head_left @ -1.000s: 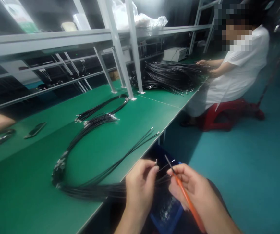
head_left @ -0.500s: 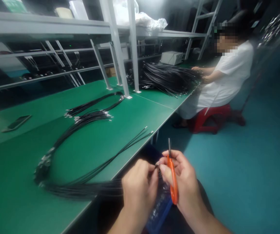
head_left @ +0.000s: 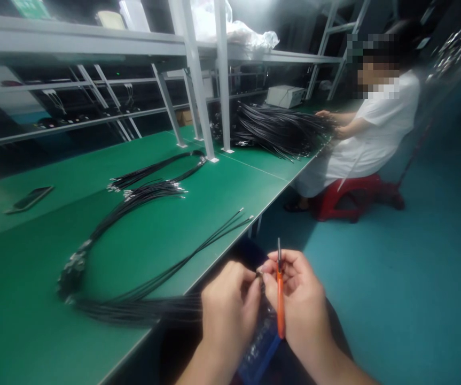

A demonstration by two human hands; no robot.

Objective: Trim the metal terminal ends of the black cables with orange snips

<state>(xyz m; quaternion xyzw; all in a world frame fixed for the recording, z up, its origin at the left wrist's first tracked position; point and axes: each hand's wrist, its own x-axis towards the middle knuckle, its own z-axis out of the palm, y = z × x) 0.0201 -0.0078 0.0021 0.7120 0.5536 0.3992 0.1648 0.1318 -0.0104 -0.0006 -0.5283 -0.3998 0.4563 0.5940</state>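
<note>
My left hand [head_left: 230, 307] is closed in a pinch on the end of a black cable, beside the table's front edge. Black cables [head_left: 134, 310] run from it onto the green table [head_left: 198, 224]. My right hand [head_left: 300, 294] is closed around an orange-handled tool [head_left: 280, 305] with a narrow dark metal tip pointing away from me. Seen edge-on, it could be pliers or scissors; I cannot tell which. The right thumb and forefinger meet the left fingertips at a small dark cable end [head_left: 259, 273]. Below both hands sits a blue tray [head_left: 260, 355] with shiny small pieces.
Cable bundles [head_left: 154, 190] lie curved across the table, and a phone [head_left: 32, 199] rests at left. White posts [head_left: 200, 96] hold up a shelf [head_left: 73, 40]. Farther off, a person [head_left: 386, 112] on a red stool [head_left: 346, 195] handles a large cable heap [head_left: 278, 128].
The orange-handled tool has turned slightly in my right hand, now more upright and edge-on, its tip a little lower. My left hand keeps its pinch at the same place.
</note>
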